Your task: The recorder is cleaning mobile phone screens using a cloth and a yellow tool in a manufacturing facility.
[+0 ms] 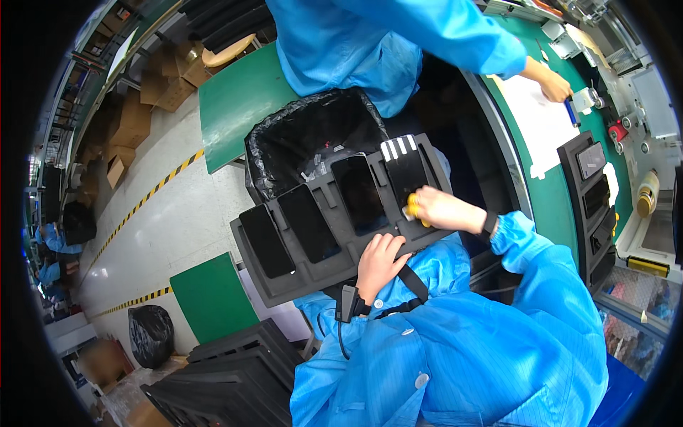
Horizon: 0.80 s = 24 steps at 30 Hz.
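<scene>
A black tray (341, 274) lies slanted in front of me, with several dark-screened phones set in its slots. My left hand (380, 267) grips the tray's near edge, its fingers lying over the rim below the third phone (359, 193). My right hand (447, 211) is over the rightmost phone (405, 174), closed around a small yellow object (413, 205) with a pale tip. Blur and the fingers hide the object's exact kind. White strips (399, 147) cross the far end of that phone. The other phones (309, 223) lie flat to the left.
Beyond the tray stands a bin lined with a black bag (263, 142). A co-worker in blue (341, 50) reaches over the green bench at right, where another tray (583, 199) holds phones. Black trays (235, 377) are stacked at lower left, near a green stool top (213, 290).
</scene>
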Tool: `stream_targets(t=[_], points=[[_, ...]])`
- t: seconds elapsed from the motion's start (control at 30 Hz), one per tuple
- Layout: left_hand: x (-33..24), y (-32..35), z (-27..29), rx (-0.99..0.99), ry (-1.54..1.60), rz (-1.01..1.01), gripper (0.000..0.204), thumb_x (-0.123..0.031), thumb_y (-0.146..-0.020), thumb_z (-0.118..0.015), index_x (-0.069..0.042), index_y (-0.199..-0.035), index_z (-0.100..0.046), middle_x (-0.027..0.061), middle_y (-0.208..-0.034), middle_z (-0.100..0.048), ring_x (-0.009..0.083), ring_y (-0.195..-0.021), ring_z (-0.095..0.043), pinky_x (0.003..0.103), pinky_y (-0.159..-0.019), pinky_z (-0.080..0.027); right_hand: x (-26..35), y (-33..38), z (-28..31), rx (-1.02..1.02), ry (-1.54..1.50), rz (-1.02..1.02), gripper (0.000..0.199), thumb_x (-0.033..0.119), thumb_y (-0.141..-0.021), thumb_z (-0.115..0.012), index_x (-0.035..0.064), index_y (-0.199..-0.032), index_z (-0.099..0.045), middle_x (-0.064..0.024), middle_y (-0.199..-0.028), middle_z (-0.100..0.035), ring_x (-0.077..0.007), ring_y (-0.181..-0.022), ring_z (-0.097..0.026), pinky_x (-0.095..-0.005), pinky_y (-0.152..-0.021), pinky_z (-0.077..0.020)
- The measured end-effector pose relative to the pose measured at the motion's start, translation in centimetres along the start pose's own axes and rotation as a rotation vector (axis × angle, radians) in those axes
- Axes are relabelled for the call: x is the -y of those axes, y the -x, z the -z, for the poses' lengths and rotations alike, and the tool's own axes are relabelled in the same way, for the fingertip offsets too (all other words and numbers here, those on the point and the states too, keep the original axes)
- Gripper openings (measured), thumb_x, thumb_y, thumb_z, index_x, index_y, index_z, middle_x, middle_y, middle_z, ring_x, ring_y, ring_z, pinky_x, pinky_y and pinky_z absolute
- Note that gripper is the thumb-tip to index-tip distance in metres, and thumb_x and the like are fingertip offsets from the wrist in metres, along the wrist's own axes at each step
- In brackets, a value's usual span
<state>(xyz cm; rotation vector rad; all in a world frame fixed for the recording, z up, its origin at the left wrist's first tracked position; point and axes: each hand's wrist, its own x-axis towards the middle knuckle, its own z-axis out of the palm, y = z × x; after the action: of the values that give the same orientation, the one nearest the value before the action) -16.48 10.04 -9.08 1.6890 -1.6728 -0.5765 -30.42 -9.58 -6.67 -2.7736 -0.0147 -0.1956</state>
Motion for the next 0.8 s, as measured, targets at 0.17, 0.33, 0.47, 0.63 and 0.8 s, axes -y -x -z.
stream_targets(t=[0.17, 0.33, 0.47, 0.63, 0.8], points=[[-0.1, 0.3, 0.0, -0.006, -0.001, 0.019, 0.032, -0.021, -0.075, -0.073, -0.006, -0.101, -0.061, 0.0078, -0.088, -0.055, 0.0283, -0.086, -0.053, 0.038, -0.075, -0.048, -3.2, 1.3, 3.0, -0.15, -0.05, -0.301, 0.025, 0.003, -0.07, -0.067, 0.004, -0.095, -0.066, -0.0147, -0.087, -0.062, -0.0339, -0.086, -0.06, -0.0404, -0.078, -0.0493], [-0.3, -0.2, -0.2, -0.012, 0.007, 0.01, 0.033, -0.022, -0.074, -0.074, -0.006, -0.1, -0.062, 0.0075, -0.088, -0.055, 0.028, -0.086, -0.054, 0.038, -0.075, -0.048, -6.9, -0.3, 1.7, -0.335, -0.079, -0.413, 0.025, 0.0, -0.073, -0.065, 0.0034, -0.098, -0.065, -0.0152, -0.092, -0.062, -0.0355, -0.092, -0.059, -0.0407, -0.081, -0.0489], [-0.3, -0.2, -0.1, -0.002, -0.005, 0.027, 0.032, -0.021, -0.073, -0.075, -0.006, -0.098, -0.062, 0.0074, -0.088, -0.056, 0.0277, -0.085, -0.055, 0.037, -0.075, -0.048, -3.8, 0.5, 1.0, -0.191, -0.006, -0.3, 0.03, 0.0, -0.068, -0.065, 0.0034, -0.098, -0.066, -0.0131, -0.096, -0.062, -0.0347, -0.092, -0.058, -0.0415, -0.082, -0.0468], [-0.3, 0.0, 0.1, -0.02, -0.021, 0.024, 0.031, -0.021, -0.073, -0.076, -0.006, -0.096, -0.062, 0.0073, -0.087, -0.057, 0.0275, -0.084, -0.055, 0.037, -0.074, -0.048, 0.9, 3.5, 1.0, 0.06, 0.012, -0.218, 0.023, 0.006, -0.071, -0.066, 0.007, -0.094, -0.068, -0.008, -0.09, -0.062, -0.0253, -0.088, -0.059, -0.0356, -0.081, -0.0436], [-0.3, -0.1, -0.2, -0.03, -0.007, 0.017, 0.031, -0.02, -0.072, -0.077, -0.005, -0.096, -0.062, 0.0076, -0.087, -0.057, 0.0276, -0.084, -0.056, 0.037, -0.074, -0.048, -3.0, 0.8, 1.4, -0.119, 0.056, -0.255, 0.025, 0.003, -0.07, -0.064, 0.0078, -0.095, -0.063, -0.0084, -0.09, -0.061, -0.0281, -0.088, -0.058, -0.0379, -0.08, -0.0431]])
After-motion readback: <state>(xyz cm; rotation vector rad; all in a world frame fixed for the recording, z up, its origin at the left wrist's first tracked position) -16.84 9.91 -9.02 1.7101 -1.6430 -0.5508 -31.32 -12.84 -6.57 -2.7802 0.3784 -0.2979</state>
